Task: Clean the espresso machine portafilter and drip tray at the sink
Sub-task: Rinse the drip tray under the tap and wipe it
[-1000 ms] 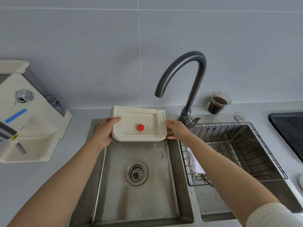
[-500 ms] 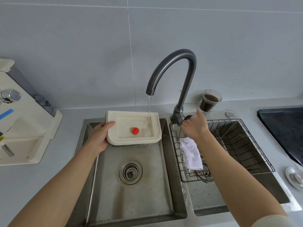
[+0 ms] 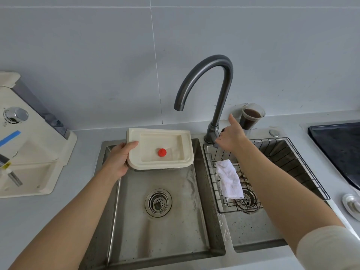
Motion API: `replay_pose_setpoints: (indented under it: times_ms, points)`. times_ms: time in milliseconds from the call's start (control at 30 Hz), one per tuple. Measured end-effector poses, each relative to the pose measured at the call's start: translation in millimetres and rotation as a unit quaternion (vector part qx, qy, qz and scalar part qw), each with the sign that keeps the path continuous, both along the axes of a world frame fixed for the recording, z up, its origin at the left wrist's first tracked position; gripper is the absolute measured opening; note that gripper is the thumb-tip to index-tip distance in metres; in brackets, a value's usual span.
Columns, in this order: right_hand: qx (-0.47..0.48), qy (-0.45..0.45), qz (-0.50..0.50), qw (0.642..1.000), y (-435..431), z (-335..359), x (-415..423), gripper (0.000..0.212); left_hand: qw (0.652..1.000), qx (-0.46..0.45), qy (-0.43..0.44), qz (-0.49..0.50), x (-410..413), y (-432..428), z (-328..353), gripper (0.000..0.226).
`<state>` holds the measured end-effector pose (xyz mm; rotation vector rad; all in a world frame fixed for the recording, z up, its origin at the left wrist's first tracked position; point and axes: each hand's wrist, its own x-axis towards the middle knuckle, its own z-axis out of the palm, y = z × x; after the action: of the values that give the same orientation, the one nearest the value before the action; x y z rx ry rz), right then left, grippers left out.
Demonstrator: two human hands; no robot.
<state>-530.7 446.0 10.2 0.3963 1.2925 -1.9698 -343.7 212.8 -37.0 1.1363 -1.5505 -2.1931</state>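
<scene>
The cream drip tray [image 3: 169, 166], with a red float [image 3: 161, 152] and a little water in it, hangs level over the back of the left sink basin [image 3: 161, 230]. My left hand [image 3: 118, 158] grips its left edge, thumb on the rim. My right hand [image 3: 230, 136] lies over the lever at the base of the dark faucet [image 3: 220, 98], thumb pointing up; the lever is mostly hidden under my fingers. No water runs from the spout. I see no portafilter that I can make out.
A cream espresso machine [image 3: 29, 152] stands on the counter at the left. A wire rack [image 3: 303, 172] sits in the right basin with a white cloth [image 3: 228, 179] draped over it. A cup of dark liquid [image 3: 251, 117] stands behind the faucet. A black cooktop [image 3: 339, 145] lies far right.
My right hand let go of the tray's right edge and moved onto the faucet lever. The stream of water has stopped. My left hand alone keeps holding the tray.
</scene>
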Motion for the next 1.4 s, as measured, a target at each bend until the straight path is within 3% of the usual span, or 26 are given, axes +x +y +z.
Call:
replay_pose_setpoints:
  times_ms: [167,267,367,533,800,1033,1167,1400]
  points:
    - [0.169,0.104,0.108,0.974,-5.8,-24.8,11.0,0.065,0.999,-0.042,0.005,-0.025,2.3,3.1,16.1,0.008]
    - [0.173,0.133,0.198,0.956,-17.7,-29.2,29.0,0.062,0.998,-0.052,0.017,-0.041,5.5,3.3,30.8,0.019]
    - [0.129,0.177,0.291,0.931,-29.6,-28.5,39.3,0.039,0.995,-0.064,0.038,-0.07,9.3,0.5,44.2,0.029]
    - [0.117,0.242,0.271,0.924,-38.8,-19.2,39.8,0.047,0.983,-0.121,0.051,-0.126,18.2,-9.2,67.5,0.057]
    - [0.122,0.27,0.279,0.913,-45.5,-7.7,35.8,0.051,0.939,-0.267,0.017,-0.215,24.4,-14.4,97.3,0.064]
    - [0.169,0.332,0.235,0.898,-49.3,-19.4,42.1,0.058,0.867,-0.406,-0.067,-0.28,27.9,-4.7,96.0,0.041]
    - [0.199,0.369,0.203,0.885,-48.3,-31.4,46.1,0.059,0.817,-0.493,-0.086,-0.287,28.3,-0.2,84.7,0.04]
    - [0.228,0.395,0.204,0.866,-41.1,-42.8,52.5,0.063,0.79,-0.527,-0.11,-0.294,30.6,6.9,66.7,0.031]
